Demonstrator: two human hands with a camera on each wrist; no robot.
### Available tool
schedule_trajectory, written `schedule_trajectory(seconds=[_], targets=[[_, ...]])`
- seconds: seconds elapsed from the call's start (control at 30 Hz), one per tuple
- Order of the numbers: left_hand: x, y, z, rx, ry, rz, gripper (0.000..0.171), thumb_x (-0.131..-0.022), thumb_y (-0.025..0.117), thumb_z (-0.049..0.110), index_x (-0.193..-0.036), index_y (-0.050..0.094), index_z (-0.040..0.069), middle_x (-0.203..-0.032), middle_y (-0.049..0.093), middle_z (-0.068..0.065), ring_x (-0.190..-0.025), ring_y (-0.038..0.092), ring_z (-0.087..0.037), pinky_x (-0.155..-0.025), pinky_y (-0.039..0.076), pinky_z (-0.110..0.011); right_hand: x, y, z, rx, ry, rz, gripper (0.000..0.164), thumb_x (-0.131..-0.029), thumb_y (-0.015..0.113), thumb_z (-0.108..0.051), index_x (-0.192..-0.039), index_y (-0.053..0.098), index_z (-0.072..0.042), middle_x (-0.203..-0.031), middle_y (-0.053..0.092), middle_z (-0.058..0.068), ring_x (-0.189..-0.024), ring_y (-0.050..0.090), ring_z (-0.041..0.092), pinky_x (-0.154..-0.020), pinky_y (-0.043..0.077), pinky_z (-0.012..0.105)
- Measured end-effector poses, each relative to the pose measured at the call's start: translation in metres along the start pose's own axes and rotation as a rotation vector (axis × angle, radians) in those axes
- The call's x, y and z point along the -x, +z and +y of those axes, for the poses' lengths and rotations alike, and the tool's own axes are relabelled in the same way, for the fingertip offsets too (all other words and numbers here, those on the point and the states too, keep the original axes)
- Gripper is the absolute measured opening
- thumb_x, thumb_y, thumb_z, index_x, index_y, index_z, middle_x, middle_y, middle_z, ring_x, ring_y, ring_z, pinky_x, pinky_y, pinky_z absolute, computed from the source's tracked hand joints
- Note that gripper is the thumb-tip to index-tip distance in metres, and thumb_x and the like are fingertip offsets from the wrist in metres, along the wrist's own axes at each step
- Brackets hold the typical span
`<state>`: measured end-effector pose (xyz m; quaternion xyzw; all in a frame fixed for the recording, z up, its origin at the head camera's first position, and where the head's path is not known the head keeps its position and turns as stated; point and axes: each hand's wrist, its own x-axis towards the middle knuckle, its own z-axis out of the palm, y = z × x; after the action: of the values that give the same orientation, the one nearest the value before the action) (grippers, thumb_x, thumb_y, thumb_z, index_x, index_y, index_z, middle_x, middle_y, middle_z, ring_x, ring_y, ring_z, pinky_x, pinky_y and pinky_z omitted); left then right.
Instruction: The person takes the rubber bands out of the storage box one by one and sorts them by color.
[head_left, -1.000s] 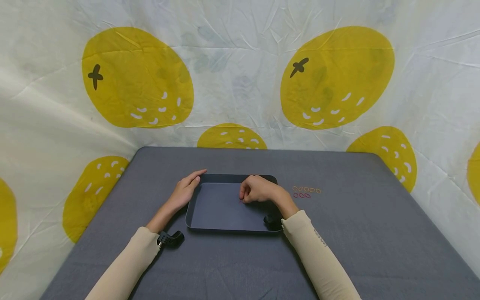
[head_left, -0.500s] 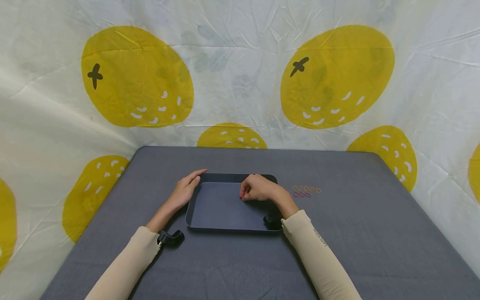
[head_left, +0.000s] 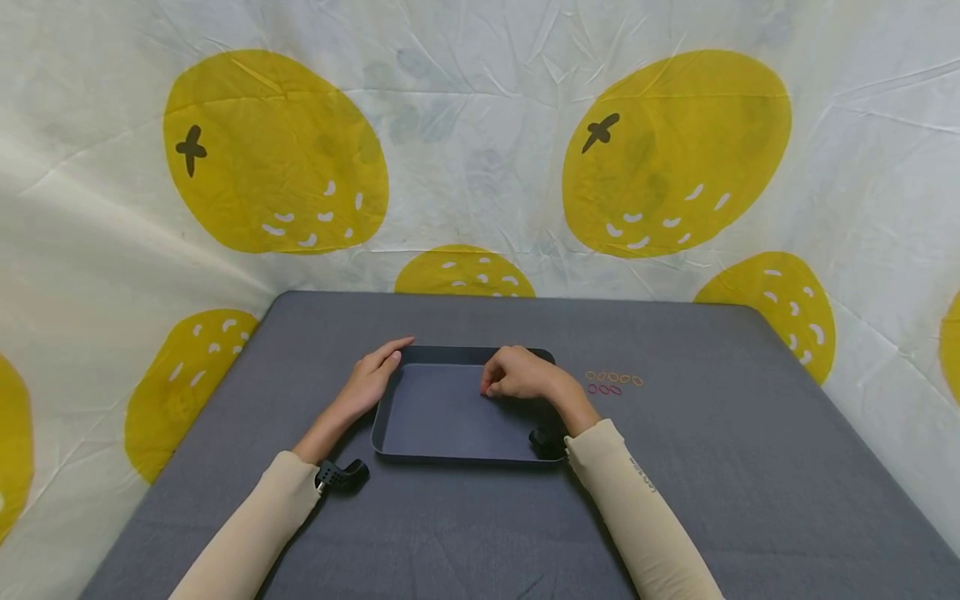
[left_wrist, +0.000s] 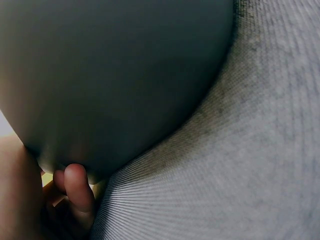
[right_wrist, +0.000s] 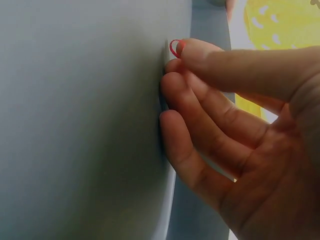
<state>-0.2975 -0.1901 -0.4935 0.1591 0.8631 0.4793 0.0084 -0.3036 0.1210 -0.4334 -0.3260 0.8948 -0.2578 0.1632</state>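
In the head view my left hand [head_left: 369, 379] holds the left side of a dark grey tray [head_left: 467, 460] near its far corner, thumb at the rim. The left wrist view shows curled fingertips [left_wrist: 77, 185] against the tray's dark outer wall. Over the tray's inside, my right hand [head_left: 519, 372] pinches a small red rubber band [right_wrist: 173, 48] between thumb and forefinger. Part of that band sticks out as a loop beyond the fingertips. The other right fingers [right_wrist: 175, 132] are bent, with their tips close over the tray's floor.
Right of the tray, several yellow-orange rubber bands [head_left: 613, 378] lie in a row on the grey tablecloth [head_left: 720, 467]. Three red rubber bands [head_left: 604, 390] form a shorter row in front of them. A white curtain with yellow fruit prints [head_left: 480, 150] hangs behind the table.
My right fingertips have shifted slightly toward the tray's far side, with the red rubber band still pinched. My left hand has stayed at the tray's left rim.
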Motion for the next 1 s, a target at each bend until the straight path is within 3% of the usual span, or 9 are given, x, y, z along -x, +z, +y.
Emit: schedule_trajectory(seconds=[0.27, 0.47, 0.63, 1.0], targets=[[0.000, 0.000, 0.000, 0.002, 0.008, 0.001, 0.045, -0.114, 0.037, 0.031, -0.156, 0.048, 0.019, -0.162, 0.045, -0.008, -0.152, 0.039, -0.034, -0.121, 0.033, -0.061, 0.001, 0.001, 0.000, -0.007, -0.019, 0.014, 0.021, -0.093, 0.066, 0.003, -0.090, 0.077, -0.014, -0.084, 0.075, -0.003, -0.072, 0.062, 0.009, -0.068, 0.051, 0.026], [0.000, 0.000, 0.001, -0.001, 0.005, 0.006, 0.044, -0.114, 0.037, 0.028, -0.156, 0.048, 0.018, -0.162, 0.046, -0.009, -0.152, 0.039, -0.035, -0.121, 0.033, -0.061, 0.000, 0.001, -0.002, -0.057, -0.004, 0.018, 0.016, -0.093, 0.065, 0.005, -0.101, 0.071, -0.008, -0.086, 0.075, 0.002, -0.072, 0.066, 0.009, -0.067, 0.052, 0.025], [-0.001, 0.000, 0.001, -0.006, 0.002, 0.008, 0.044, -0.114, 0.038, 0.027, -0.156, 0.049, 0.018, -0.162, 0.046, -0.010, -0.151, 0.040, -0.036, -0.120, 0.033, -0.062, 0.000, 0.001, -0.001, -0.051, 0.022, 0.028, 0.014, -0.094, 0.068, 0.002, -0.099, 0.076, -0.009, -0.086, 0.077, 0.000, -0.073, 0.068, 0.007, -0.067, 0.054, 0.024], [0.000, 0.000, 0.001, -0.006, 0.004, 0.004, 0.044, -0.114, 0.038, 0.028, -0.156, 0.048, 0.018, -0.162, 0.046, -0.009, -0.152, 0.040, -0.035, -0.121, 0.033, -0.061, 0.004, -0.009, -0.002, -0.081, -0.012, 0.051, 0.012, -0.093, 0.071, -0.001, -0.100, 0.079, -0.007, -0.086, 0.078, 0.000, -0.075, 0.070, 0.009, -0.070, 0.057, 0.026]])
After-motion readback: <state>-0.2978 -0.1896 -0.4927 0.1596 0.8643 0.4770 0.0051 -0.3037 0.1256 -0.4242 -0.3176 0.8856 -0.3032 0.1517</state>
